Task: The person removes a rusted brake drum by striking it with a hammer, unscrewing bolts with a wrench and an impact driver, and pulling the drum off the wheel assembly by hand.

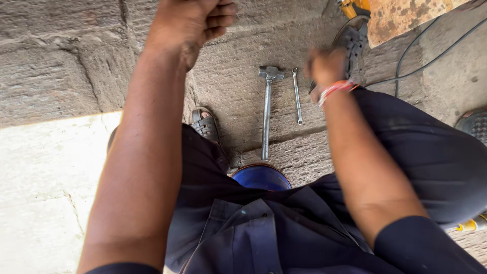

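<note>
Seen from above, seated low over a stone floor (243, 96), legs in dark trousers spread to either side.

Left hand (190, 20) raised at top of frame, fingers curled into a loose fist; grip pressed together, nothing visible inside it, upper part cut by the frame edge. Forearm running the full height of the view.

Right hand (327, 68) blurred, hovering just right of the tools, red-and-white thread band (336, 90) at the wrist. Grip: cannot tell whether spread or pressed together, too smeared. No contact with any tool visible.

Hammer (267, 109) lying flat on the floor between the feet, all metal, head away from the body, handle pointing back toward a blue round container (261, 178) at the lap edge. Slim spanner (297, 96) just beside the hammer on its right, roughly parallel, not touching.

Sandalled foot (205, 124) left of the hammer; another sandal (350, 43) behind the right hand. Rusty plate (401, 18) at upper right, dark cables (421, 61) trailing across the floor. Bright sunlit patch at lower left.
</note>
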